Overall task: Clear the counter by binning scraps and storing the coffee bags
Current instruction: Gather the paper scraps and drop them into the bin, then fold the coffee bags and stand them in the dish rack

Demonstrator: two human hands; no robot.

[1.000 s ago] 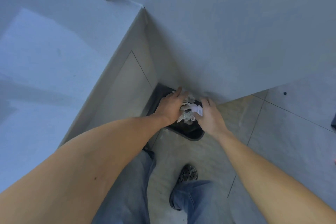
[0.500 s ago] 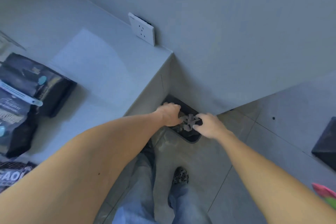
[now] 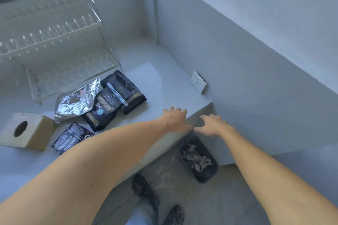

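L hand [image 3: 175,118]: fingers spread, palm down, empty, over the front corner of the surface [image 3: 164,86].
R hand [image 3: 213,125]: also spread wide & empty, just beside the L one, thumbs nearly touching, out past the surface edge above the bin.
Bin [image 3: 210,175]: dark, on the floor vs. the cabinet side, right below the hands; pale crumpled scraps [image 3: 196,159] lie inside.
Coffee bags: 2 black ones overlap mid-surface, upper bag [image 3: 126,86] w/ a white clip [image 3: 117,93] across it, lower bag [image 3: 102,109] w/ a blue dot; a 3rd dark printed bag [image 3: 70,138] near the front, partly hidden by the L forearm.
Foil pouch [image 3: 76,100]: silver, creased, lying over the black bags' left edge.
Tissue box [image 3: 27,131]: wooden, round hole on top, far left, apart from the bags.
Dish rack [image 3: 54,42]: clear, at the back of the surface.
Wall socket [image 3: 198,82]: white, on the right wall.
Feet: 2 patterned shoes [image 3: 144,190] on the floor tiles.
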